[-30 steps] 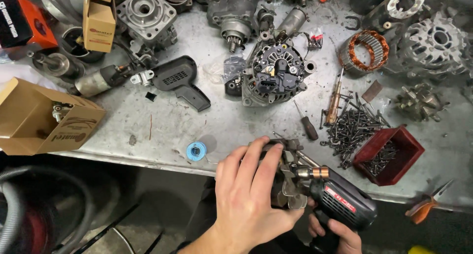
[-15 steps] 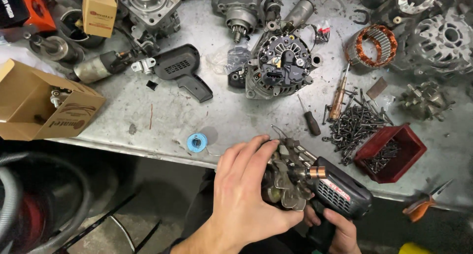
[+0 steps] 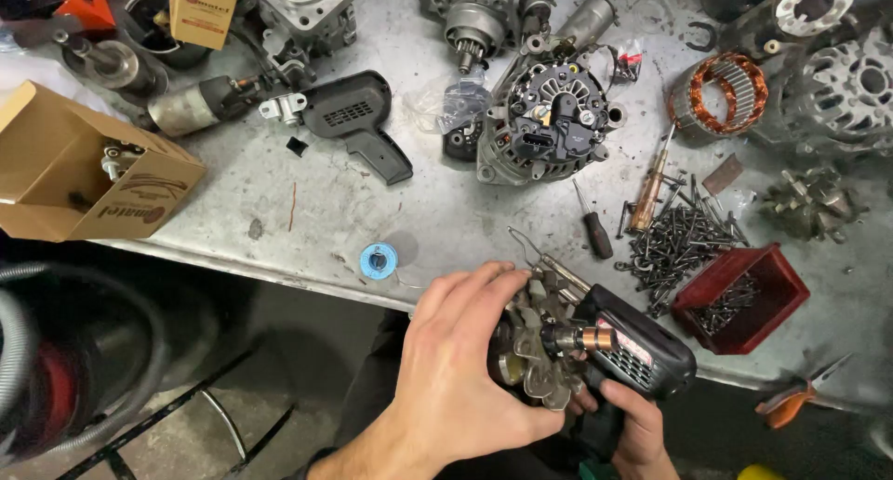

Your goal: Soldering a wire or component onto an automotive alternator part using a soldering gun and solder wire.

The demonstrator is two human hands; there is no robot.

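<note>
Left hand grip pinches a grey, finned metal part; right hand grips the black driver, both unmoved since before.

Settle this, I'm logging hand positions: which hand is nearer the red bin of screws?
Right. The right hand grips the black tool's handle just below-left of the red bin; the left hand sits farther left.
</note>
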